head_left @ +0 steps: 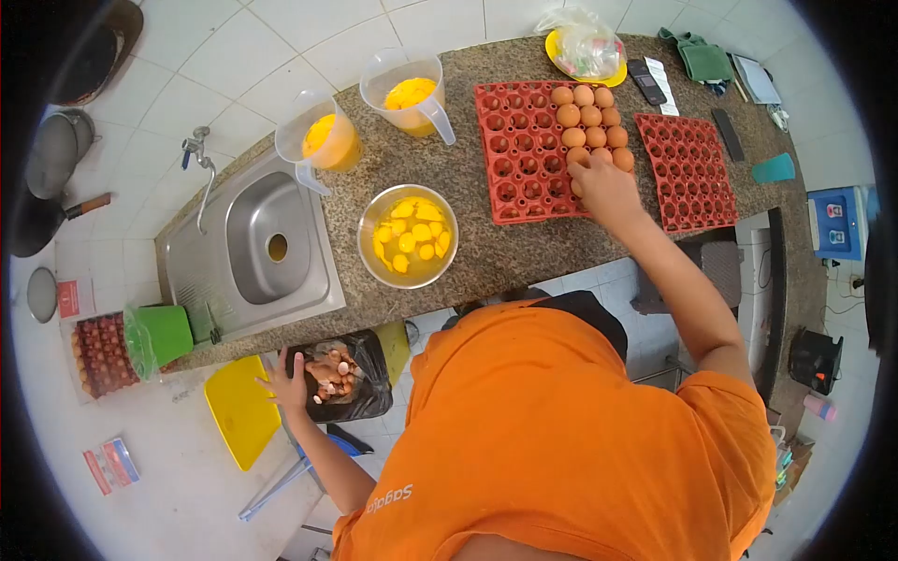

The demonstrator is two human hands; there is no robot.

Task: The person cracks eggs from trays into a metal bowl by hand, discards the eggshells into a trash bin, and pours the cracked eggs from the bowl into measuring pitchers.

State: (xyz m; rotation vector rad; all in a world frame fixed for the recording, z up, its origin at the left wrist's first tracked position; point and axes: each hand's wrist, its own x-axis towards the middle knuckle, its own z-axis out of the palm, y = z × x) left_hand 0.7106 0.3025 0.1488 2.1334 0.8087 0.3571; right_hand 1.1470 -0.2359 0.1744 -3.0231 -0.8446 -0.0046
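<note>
My right hand (606,192) reaches over the red egg tray (526,215), its fingers closed on a brown egg (577,157) at the near end of a column. Several brown eggs (590,116) fill the tray's right columns; its left cups hold none. My left hand (283,381) is open, fingers spread, beside a black-lined bin (376,397) of cracked eggshells (333,372). On the counter, a steel bowl (368,264) holds cracked eggs with whole yolks (408,239). Behind it stand two clear measuring jugs (288,140) (382,73) with yellow egg inside.
A steel sink (245,215) and tap (198,154) lie left of the bowl. Right of the eggs is a second red tray (687,173), with a phone (645,82) and a teal cup (774,169) nearby. At left are a yellow lid (241,411) and a green container (168,335).
</note>
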